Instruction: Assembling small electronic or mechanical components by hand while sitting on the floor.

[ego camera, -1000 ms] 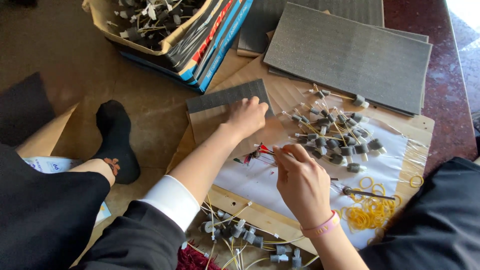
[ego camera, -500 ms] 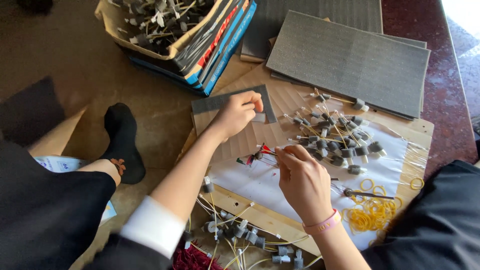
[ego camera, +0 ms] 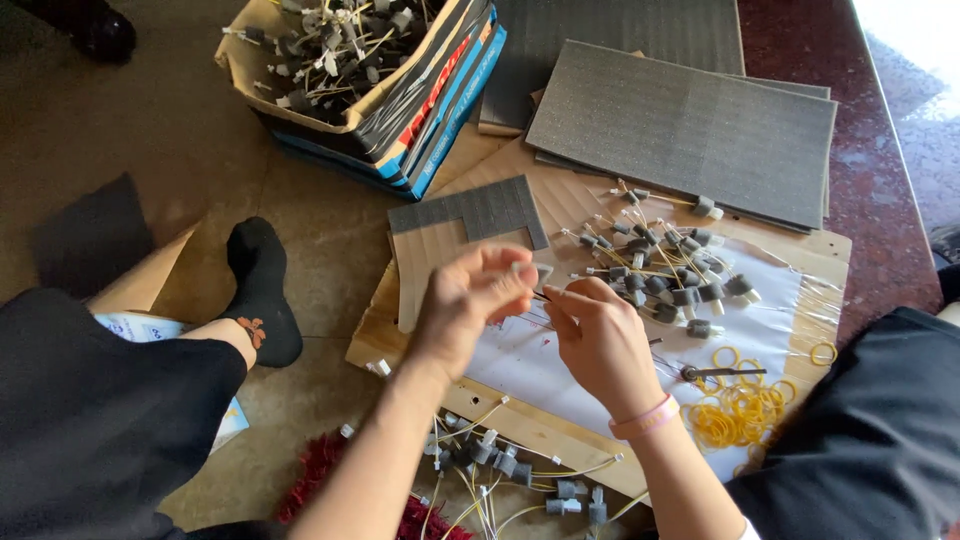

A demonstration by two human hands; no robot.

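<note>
Grey foam caps on thin wired parts make up the work here. At the centre of the frame the left hand [ego camera: 470, 305] and the right hand [ego camera: 600, 340] meet over a white sheet [ego camera: 520, 355] on a cardboard board [ego camera: 440, 250]; the fingertips of both pinch a small pale foam piece [ego camera: 530, 272] and a thin dark wire end between them, though how each finger grips is too small to tell.

Right of the hands lies a loose pile of capped wires [ego camera: 660, 270], and yellow rubber bands [ego camera: 735, 415] sit at the lower right beside a small dark tool [ego camera: 715, 373]. More capped wires [ego camera: 510, 475] lie below the board at the bottom, and a cardboard box [ego camera: 340, 60] at the upper left is heaped with them. Grey foam sheets [ego camera: 690, 125] are stacked at the upper right, one cut strip [ego camera: 470, 208] near the hands. Judging by the full box and the remaining piles, much is done and plenty is left.
</note>
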